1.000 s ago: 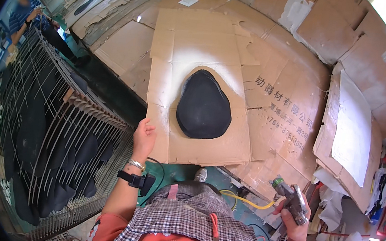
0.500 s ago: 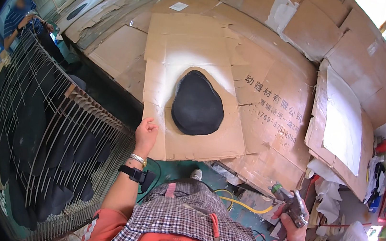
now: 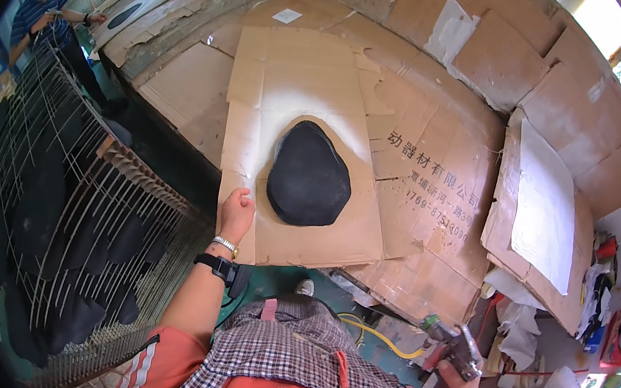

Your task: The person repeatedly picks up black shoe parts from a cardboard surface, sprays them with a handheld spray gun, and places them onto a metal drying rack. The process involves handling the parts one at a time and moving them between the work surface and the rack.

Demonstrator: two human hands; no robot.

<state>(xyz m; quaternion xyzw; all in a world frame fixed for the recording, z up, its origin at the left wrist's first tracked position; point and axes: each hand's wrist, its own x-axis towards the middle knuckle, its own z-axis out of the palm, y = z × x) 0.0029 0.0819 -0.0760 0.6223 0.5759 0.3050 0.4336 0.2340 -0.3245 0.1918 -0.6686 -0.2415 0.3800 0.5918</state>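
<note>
A flat black rounded piece (image 3: 310, 175), roughly egg-shaped, lies on a cardboard sheet (image 3: 296, 250) in front of me. Pale, whitish overspray marks the cardboard around its upper end. My left hand (image 3: 237, 214) is at the sheet's near left edge, its fingers curled closed over that edge. Held off to the right, below the table's front edge, is a metal spray gun (image 3: 458, 350). My right hand (image 3: 457, 386) is wrapped round its handle, apart from the black piece.
At left stands a wire rack (image 3: 98, 222) with several black pieces. A person (image 3: 46, 14) is beyond it, near another board (image 3: 147, 7). A white sheet (image 3: 546, 203) on cardboard leans at right. A yellow hose (image 3: 385, 341) hangs below the table.
The view has shifted slightly. Both my hands keep their hold, and the black piece stays in place on the cardboard. The other person now reaches a hand toward the far board.
</note>
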